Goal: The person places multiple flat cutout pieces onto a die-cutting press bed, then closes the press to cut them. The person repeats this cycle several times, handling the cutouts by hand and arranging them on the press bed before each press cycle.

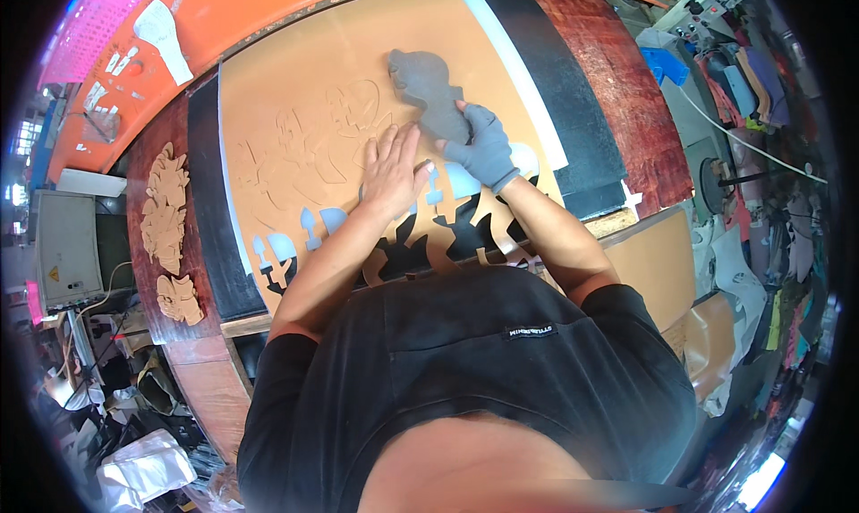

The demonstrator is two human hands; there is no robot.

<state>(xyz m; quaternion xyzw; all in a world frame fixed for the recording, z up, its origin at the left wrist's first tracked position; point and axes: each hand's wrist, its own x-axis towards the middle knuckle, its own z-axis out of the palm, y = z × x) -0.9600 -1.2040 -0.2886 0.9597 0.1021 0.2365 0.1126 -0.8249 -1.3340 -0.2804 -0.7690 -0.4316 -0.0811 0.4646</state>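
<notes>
A tan sheet, leather-like (340, 43), lies flat before me, with cut outlines (291, 150) in its left and middle part. Its near edge is ragged with cut-out gaps, where black and pale blue show through. My gloved right hand (486, 146) grips the lower end of a dark grey, curvy cutting die (428, 81), thumb on the near side. The die rests on or just above the sheet; I cannot tell which. Just left of it, my bare left hand (394, 175) lies on the sheet with its fingers stretched out, apart from the die.
An orange machine beam (224, 16) runs along the far side. Stacked tan cut pieces (165, 200) lie on the reddish board at left. Black board (564, 74) borders the sheet. A control box (711, 7) stands far right, near hanging coloured scraps (752, 92).
</notes>
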